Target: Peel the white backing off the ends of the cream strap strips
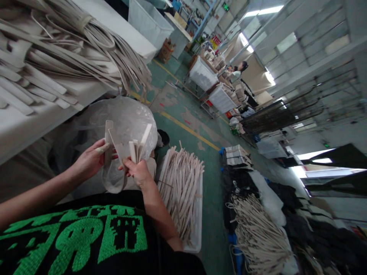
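Note:
My left hand (99,153) has its fingers closed on a pale beige strap (114,183), which hangs in a U-shaped loop between my hands. One fingertip on this hand wears a pale covering. My right hand (136,170) is wrapped round several short strap ends (139,147) that fan upward out of the fist. Behind both hands is a translucent plastic bag (126,110). Many more beige straps (86,46) are heaped on the pale table (43,122) at the upper left.
Right of my right arm stands a white bin (197,229) filled with beige strips. Farther right, bundled strips (258,233) lie beside dark bags. White crates (203,74) on carts and a person (237,72) show across the green floor (186,122).

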Motion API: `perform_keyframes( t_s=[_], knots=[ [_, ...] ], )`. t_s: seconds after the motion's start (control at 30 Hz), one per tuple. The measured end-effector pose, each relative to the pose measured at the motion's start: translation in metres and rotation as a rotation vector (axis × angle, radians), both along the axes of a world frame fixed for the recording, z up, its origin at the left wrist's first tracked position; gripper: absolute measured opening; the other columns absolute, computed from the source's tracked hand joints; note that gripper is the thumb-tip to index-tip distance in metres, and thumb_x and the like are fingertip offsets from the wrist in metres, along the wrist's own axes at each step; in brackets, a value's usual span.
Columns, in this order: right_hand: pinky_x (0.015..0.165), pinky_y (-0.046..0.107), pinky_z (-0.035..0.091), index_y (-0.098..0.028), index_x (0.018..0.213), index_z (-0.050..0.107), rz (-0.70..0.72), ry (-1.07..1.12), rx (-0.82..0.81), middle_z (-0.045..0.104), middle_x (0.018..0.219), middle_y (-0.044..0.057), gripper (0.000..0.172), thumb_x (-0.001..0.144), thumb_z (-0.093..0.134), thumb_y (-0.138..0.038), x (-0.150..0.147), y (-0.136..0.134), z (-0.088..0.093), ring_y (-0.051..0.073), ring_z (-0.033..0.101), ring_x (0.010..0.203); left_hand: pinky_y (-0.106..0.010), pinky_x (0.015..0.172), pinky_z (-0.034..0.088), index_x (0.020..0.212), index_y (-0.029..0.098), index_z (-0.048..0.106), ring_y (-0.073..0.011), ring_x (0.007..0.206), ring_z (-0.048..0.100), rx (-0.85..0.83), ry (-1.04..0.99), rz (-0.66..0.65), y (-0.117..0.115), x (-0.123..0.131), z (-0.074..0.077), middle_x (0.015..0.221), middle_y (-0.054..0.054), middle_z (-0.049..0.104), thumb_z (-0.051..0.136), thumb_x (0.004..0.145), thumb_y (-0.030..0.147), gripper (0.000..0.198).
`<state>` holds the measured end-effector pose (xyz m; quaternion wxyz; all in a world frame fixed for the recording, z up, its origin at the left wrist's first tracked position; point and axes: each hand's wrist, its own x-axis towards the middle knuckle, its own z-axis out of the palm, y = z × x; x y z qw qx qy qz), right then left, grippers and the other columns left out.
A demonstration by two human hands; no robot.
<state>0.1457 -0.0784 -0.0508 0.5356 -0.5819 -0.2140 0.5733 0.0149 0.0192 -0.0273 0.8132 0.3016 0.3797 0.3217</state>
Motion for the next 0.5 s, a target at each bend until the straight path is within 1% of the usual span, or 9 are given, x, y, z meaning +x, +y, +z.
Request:
perform_keyframes(
  t_s=[0.03, 0.1, 0.17, 0.23, 0.33, 0.4, 0.5],
  knots=[
    [0.037, 0.016, 0.037, -0.015, 0.086, 0.067, -0.013, 0.003, 0.006, 0.070, 0.062, 0.000, 0.041, 0.069, 0.082, -0.049, -0.002, 0.003, 0.000, 0.008, 0.053, 0.043, -0.023, 0.060, 0.058, 0.100, 0.019, 0.070, -0.0168, 0.069, 0.068, 0.019, -0.003, -0.005, -0.003, 0.001, 0.003, 0.080, -0.003, 0.074, 0.060, 0.085, 0.015, 0.019],
    [0.038, 0.016, 0.037, -0.016, 0.103, 0.069, -0.044, 0.008, 0.042, 0.070, 0.065, -0.001, 0.046, 0.071, 0.082, -0.046, -0.006, 0.007, 0.000, 0.009, 0.057, 0.047, -0.023, 0.057, 0.056, 0.097, 0.020, 0.072, -0.0175, 0.067, 0.066, 0.050, -0.013, -0.020, -0.009, 0.004, 0.006, 0.079, -0.003, 0.074, 0.061, 0.085, 0.020, 0.017],
    [0.037, 0.016, 0.038, -0.017, 0.116, 0.068, -0.077, 0.008, 0.062, 0.069, 0.066, -0.002, 0.052, 0.073, 0.082, -0.044, -0.010, 0.011, -0.001, 0.009, 0.056, 0.047, -0.024, 0.054, 0.054, 0.092, 0.021, 0.073, -0.0167, 0.062, 0.062, 0.088, -0.024, -0.050, -0.014, 0.006, 0.004, 0.078, -0.003, 0.073, 0.065, 0.083, 0.028, 0.014],
    [0.037, 0.017, 0.038, -0.016, 0.115, 0.069, -0.123, -0.001, 0.034, 0.066, 0.063, -0.003, 0.051, 0.073, 0.082, -0.042, -0.016, 0.015, -0.004, 0.009, 0.052, 0.044, -0.023, 0.052, 0.051, 0.088, 0.022, 0.073, -0.0144, 0.057, 0.055, 0.160, 0.004, -0.077, -0.017, 0.006, -0.001, 0.077, -0.002, 0.072, 0.071, 0.079, 0.036, 0.017],
    [0.036, 0.018, 0.040, -0.016, 0.107, 0.072, -0.152, -0.027, -0.021, 0.062, 0.062, -0.005, 0.042, 0.075, 0.081, -0.041, -0.023, 0.019, -0.010, 0.008, 0.048, 0.042, -0.020, 0.051, 0.045, 0.087, 0.022, 0.074, -0.0120, 0.054, 0.048, 0.313, 0.141, -0.117, -0.013, 0.005, -0.008, 0.072, 0.001, 0.067, 0.078, 0.072, 0.045, 0.028],
    [0.038, 0.019, 0.042, -0.016, 0.102, 0.074, -0.131, -0.085, -0.018, 0.064, 0.066, -0.003, 0.035, 0.077, 0.079, -0.041, -0.024, 0.019, -0.011, 0.009, 0.051, 0.047, -0.021, 0.051, 0.043, 0.087, 0.021, 0.074, -0.0128, 0.055, 0.047, 0.387, 0.226, -0.150, -0.006, 0.002, -0.011, 0.068, 0.001, 0.065, 0.080, 0.068, 0.050, 0.035],
    [0.042, 0.018, 0.043, -0.017, 0.099, 0.076, -0.162, -0.232, 0.019, 0.069, 0.076, 0.001, 0.032, 0.081, 0.074, -0.043, -0.014, 0.016, -0.002, 0.013, 0.061, 0.061, -0.024, 0.062, 0.047, 0.082, 0.021, 0.073, -0.0174, 0.064, 0.055, 0.541, 0.359, -0.198, 0.009, -0.005, -0.014, 0.071, -0.001, 0.069, 0.074, 0.069, 0.057, 0.038]
  ],
)
